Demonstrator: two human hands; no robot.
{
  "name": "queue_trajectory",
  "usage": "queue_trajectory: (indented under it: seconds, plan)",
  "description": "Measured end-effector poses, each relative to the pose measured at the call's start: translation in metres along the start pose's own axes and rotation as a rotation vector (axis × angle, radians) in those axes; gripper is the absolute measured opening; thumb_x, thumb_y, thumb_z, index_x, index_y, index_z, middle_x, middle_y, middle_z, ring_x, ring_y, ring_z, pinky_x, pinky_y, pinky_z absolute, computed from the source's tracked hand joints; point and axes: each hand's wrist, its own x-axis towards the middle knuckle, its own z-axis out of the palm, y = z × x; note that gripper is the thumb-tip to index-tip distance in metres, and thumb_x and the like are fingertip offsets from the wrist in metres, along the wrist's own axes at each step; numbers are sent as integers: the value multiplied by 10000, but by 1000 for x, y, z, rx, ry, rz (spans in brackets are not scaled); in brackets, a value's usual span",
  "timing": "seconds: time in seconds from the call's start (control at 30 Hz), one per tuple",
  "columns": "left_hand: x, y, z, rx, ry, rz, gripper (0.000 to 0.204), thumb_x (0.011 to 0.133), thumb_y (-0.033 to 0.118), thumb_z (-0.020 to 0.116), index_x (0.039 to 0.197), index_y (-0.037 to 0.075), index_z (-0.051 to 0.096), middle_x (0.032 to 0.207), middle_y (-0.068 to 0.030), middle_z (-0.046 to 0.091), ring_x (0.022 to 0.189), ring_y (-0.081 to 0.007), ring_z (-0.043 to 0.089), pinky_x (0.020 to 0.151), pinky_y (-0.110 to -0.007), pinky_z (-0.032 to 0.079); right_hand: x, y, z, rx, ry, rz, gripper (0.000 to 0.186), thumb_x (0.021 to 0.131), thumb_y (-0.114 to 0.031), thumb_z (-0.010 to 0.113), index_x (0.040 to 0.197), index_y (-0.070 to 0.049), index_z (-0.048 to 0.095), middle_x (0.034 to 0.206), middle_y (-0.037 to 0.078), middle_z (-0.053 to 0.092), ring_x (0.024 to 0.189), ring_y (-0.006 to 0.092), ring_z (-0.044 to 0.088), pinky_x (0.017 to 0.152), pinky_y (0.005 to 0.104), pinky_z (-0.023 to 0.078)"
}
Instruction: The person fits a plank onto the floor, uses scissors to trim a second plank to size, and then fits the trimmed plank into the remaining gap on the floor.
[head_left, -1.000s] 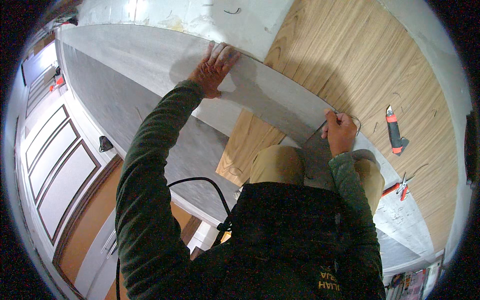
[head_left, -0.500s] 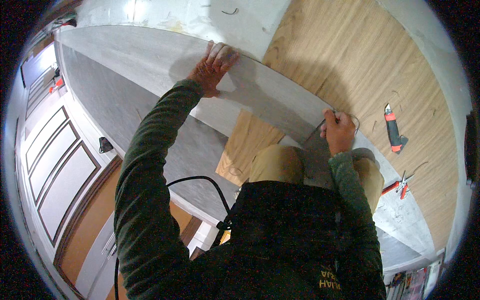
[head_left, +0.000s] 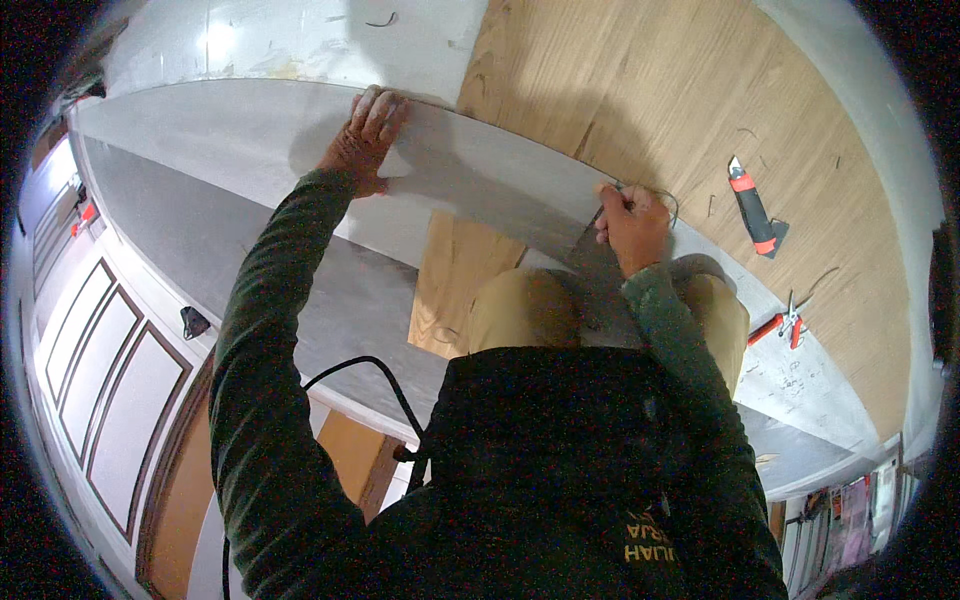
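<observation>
A long pale grey board (head_left: pixel 470 170) lies across in front of my knees. My left hand (head_left: pixel 362 145) rests on it with the thumb spread and the fingertips at its far edge; it is open. Farther right along that edge, my right hand (head_left: pixel 640 225) is closed in a pinch on a thin dark strip (head_left: pixel 675 208), part of which curves out beside the knuckles. The fingers hide most of what they hold. Beyond the edge lies a wood-grain sheet (head_left: pixel 620 90).
On the wood-grain sheet lie a red and black utility knife (head_left: pixel 755 212) and several thin dark scraps. Red-handled pliers (head_left: pixel 785 325) lie nearer me on the right. A small wood-grain piece (head_left: pixel 455 270) is by my left knee. A black cable (head_left: pixel 385 370) loops at my left.
The whole view has shifted, so board, tools and hands appear farther left and tools higher. My left hand stays on the far edge; the right keeps its pinch there.
</observation>
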Motion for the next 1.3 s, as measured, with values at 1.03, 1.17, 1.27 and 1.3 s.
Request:
queue_trajectory:
  seconds: [1.03, 1.17, 1.27, 1.3]
  plan:
    - [122, 219, 3, -605, 495, -1320, 791, 967, 452, 412, 1546, -46, 207, 1648, -244, 50, 1507, -480, -12, 1142, -699, 4, 13, 16, -44, -202, -44, -312, 209, 913, -178, 697, 872, 24, 660, 690, 76, 663, 532, 148, 620, 502, 279, 502]
    - [115, 217, 3, -630, 503, -1359, 731, 978, 400, 408, 1543, -31, 237, 1655, -221, 49, 1516, -455, -19, 1151, -687, -4, 11, 23, -122, -507, 331, -706, 251, 899, -153, 690, 1078, 17, 642, 971, 140, 661, 873, 230, 648, 743, 367, 525]
    - [115, 219, 13, -636, 571, -1371, 692, 986, 368, 404, 1545, -10, 254, 1659, -199, 66, 1524, -428, -7, 1163, -670, -3, 8, 19, -170, -946, 507, -802, 451, 874, -243, 706, 1241, -13, 582, 1166, 188, 606, 1086, 357, 571, 923, 461, 473]
    - [118, 219, 13, -646, 582, -1375, 680, 988, 360, 403, 1545, -3, 261, 1661, -190, 75, 1527, -416, 1, 1168, -662, -1, 9, 21, -183, -1081, 553, -789, 518, 870, -296, 710, 1288, -29, 563, 1221, 194, 589, 1137, 395, 541, 972, 488, 452]
